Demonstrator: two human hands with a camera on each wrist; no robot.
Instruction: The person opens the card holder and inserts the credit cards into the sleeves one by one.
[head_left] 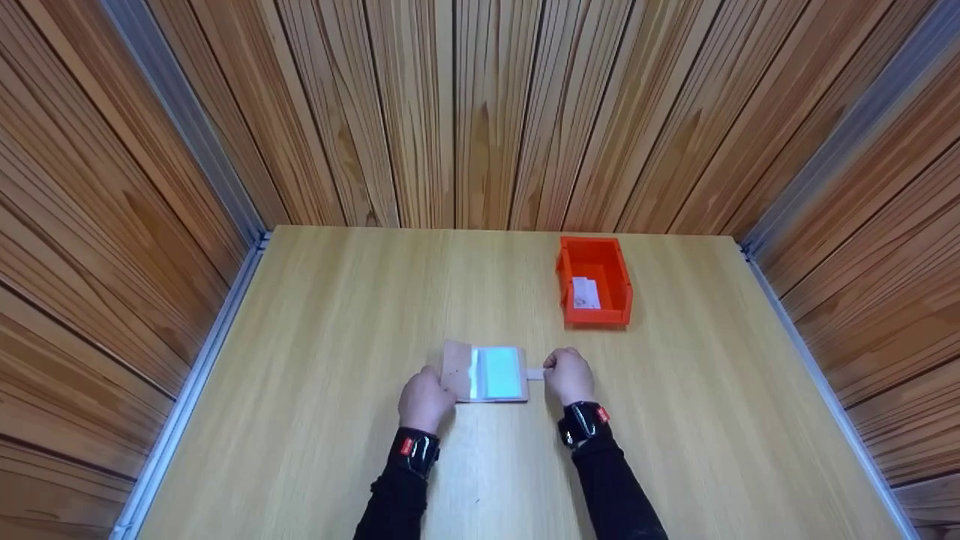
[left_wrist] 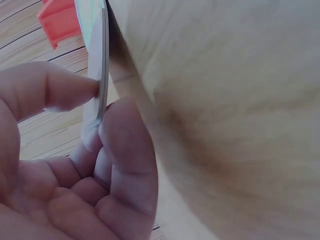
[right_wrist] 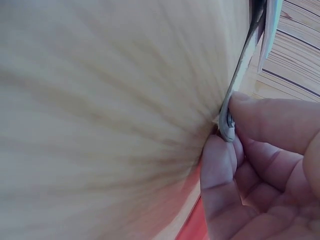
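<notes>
An open card holder [head_left: 500, 373] with a pale pink cover and shiny clear sleeves lies on the wooden table, in the middle of the head view. At its left side, my left hand [head_left: 426, 403] pinches the cover [head_left: 456, 365] near the lower corner. The left wrist view shows the thin cover edge [left_wrist: 104, 55] between thumb and finger. On the other side, my right hand [head_left: 570, 377] pinches the end of a narrow strap [head_left: 535, 373] that sticks out from the holder. Thumb and fingertip meet around the strap's folded end [right_wrist: 228, 131] in the right wrist view.
An orange-red bin [head_left: 596, 318] stands behind and to the right of the holder, with white cards [head_left: 586, 293] inside. Wood-panelled walls [head_left: 484, 112] enclose the table [head_left: 337, 300] at the back and both sides, with metal rails along the side edges.
</notes>
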